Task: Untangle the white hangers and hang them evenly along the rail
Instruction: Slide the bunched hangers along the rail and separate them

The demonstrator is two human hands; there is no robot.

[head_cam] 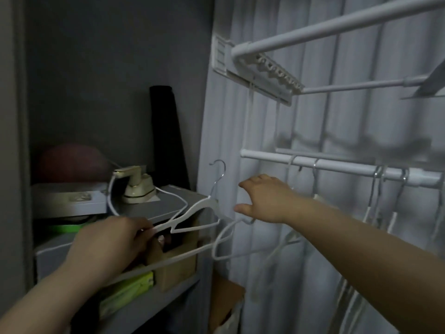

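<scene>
Your left hand (pixel 113 244) is low on the left, in front of a grey shelf (pixel 173 203). Its fingers (pixel 142 230) are curled and pinch the shoulder tip of a white plastic hanger with a silver metal hook (pixel 192 212). That hanger tilts up and to the right, with its hook in the air, well short of the rail.

A second thin white wire hanger (pixel 222 237) crosses below the first. Its long bar passes beneath your left hand, and its neck reaches up under your right hand (pixel 265 201). This hand is flat and spread wide, fingers (pixel 250 182) straight, just right of the silver hook. You cannot tell whether it touches the second hanger.

The white round rail (pixel 337 166) runs to the right above your right hand. More white hangers (pixel 368 212) hang from the rail, bunched towards its right end.
</scene>
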